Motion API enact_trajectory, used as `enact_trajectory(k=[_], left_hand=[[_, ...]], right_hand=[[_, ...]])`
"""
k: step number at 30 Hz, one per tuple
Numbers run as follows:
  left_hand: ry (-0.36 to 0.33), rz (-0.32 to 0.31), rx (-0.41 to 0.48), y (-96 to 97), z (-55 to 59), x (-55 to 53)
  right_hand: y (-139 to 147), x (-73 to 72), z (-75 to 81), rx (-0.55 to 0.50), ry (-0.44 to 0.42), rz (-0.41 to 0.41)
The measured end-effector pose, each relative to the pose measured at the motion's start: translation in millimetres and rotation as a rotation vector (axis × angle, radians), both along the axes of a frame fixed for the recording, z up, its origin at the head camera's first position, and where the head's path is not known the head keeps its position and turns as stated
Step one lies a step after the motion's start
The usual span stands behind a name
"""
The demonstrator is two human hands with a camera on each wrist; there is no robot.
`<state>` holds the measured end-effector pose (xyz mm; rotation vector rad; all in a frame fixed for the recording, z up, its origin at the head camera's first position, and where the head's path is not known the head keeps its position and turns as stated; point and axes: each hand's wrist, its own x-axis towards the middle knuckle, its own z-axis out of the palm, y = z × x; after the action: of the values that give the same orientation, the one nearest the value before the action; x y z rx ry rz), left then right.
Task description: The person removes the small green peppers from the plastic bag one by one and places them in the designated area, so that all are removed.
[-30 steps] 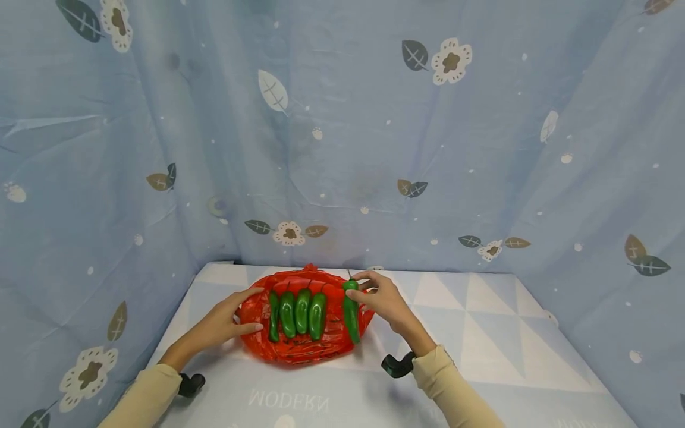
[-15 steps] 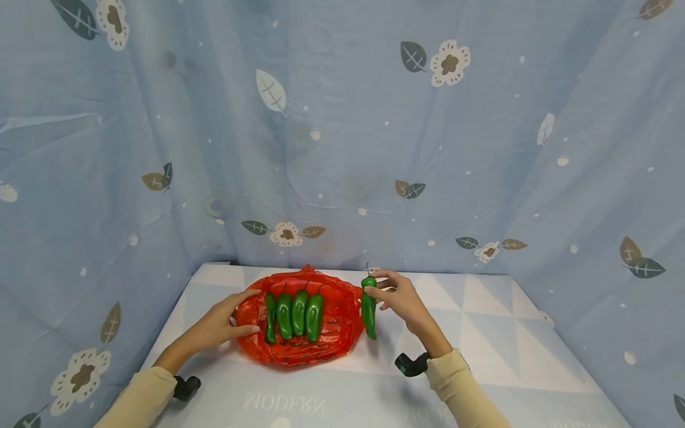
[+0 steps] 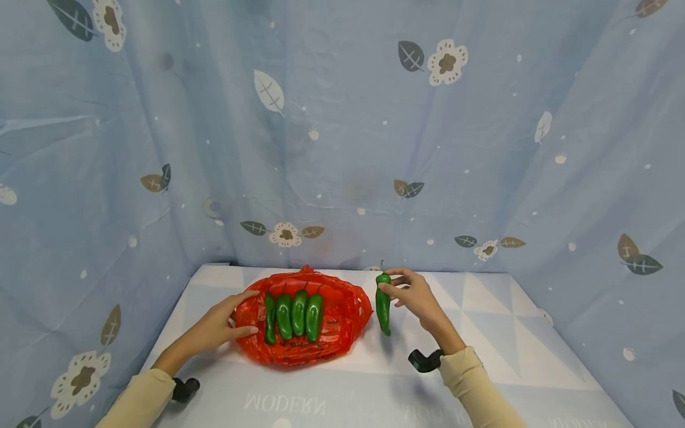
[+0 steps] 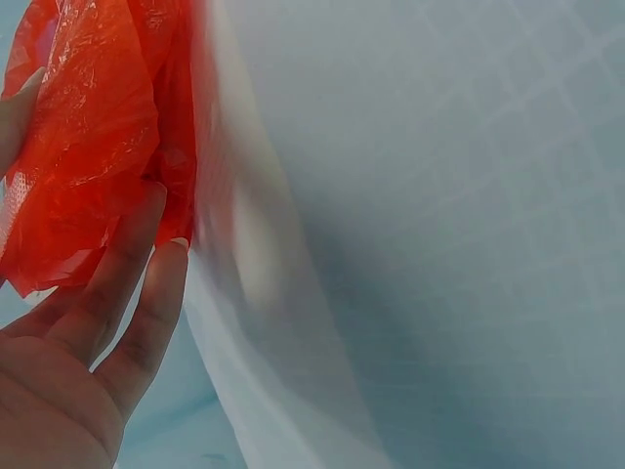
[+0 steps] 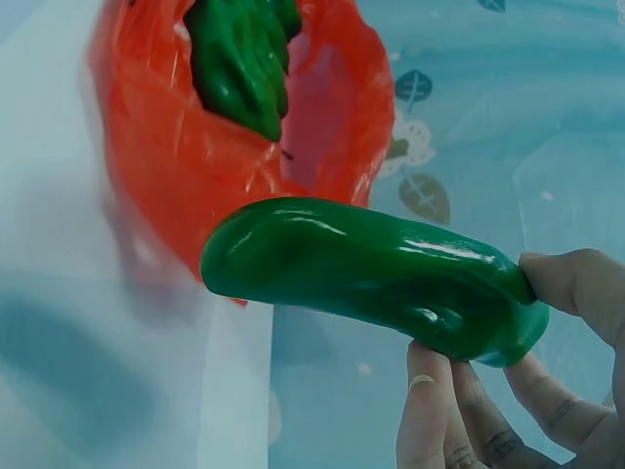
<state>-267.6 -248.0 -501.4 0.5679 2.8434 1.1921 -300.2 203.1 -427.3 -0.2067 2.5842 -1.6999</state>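
A red plastic bag (image 3: 334, 342) lies on the table with several green chili peppers (image 3: 298, 314) side by side on it. My left hand (image 3: 216, 324) rests against the bag's left side, thumb and fingers spread apart. In the left wrist view, its fingers (image 4: 146, 303) touch the crinkled plastic. My right hand (image 3: 417, 297) pinches one green chili pepper (image 3: 383, 306) near its stem end, right of the bag. That pepper hangs tip down, apart from the bag. The right wrist view shows the thumb on one side of this pepper (image 5: 361, 264) and fingers on the other.
A pale patterned cloth covers the table (image 3: 492, 351), which extends to the right of the bag. Blue patterned curtains (image 3: 342, 148) stand behind it and at both sides. Black wrist mounts (image 3: 425, 361) sit at both wrists.
My right hand has carried the pinched pepper rightward, from over the bag's right part to beyond its edge. My left hand has stayed at the bag's left side.
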Motion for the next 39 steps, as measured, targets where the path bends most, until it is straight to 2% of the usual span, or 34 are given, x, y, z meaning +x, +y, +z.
enact_trajectory(k=[6,18,24,39], left_hand=[[-0.015,-0.004,0.012,3.2,2.7,2.0],[-0.032,-0.007,0.018,6.2,2.3,0.5],[-0.033,-0.010,0.023,5.8,1.8,-0.2],[-0.017,0.009,0.001,6.7,2.7,0.0]], right_hand=[[12.2,0.1,-1.7,0.021,-0.011,-0.024],[38.0,-10.3,-19.6,0.051,-0.043,-0.112],[49.6,-13.4,-27.7,0.051,-0.053,-0.129],[61.5,-23.8,-44.7,0.093,-0.079,-0.176]])
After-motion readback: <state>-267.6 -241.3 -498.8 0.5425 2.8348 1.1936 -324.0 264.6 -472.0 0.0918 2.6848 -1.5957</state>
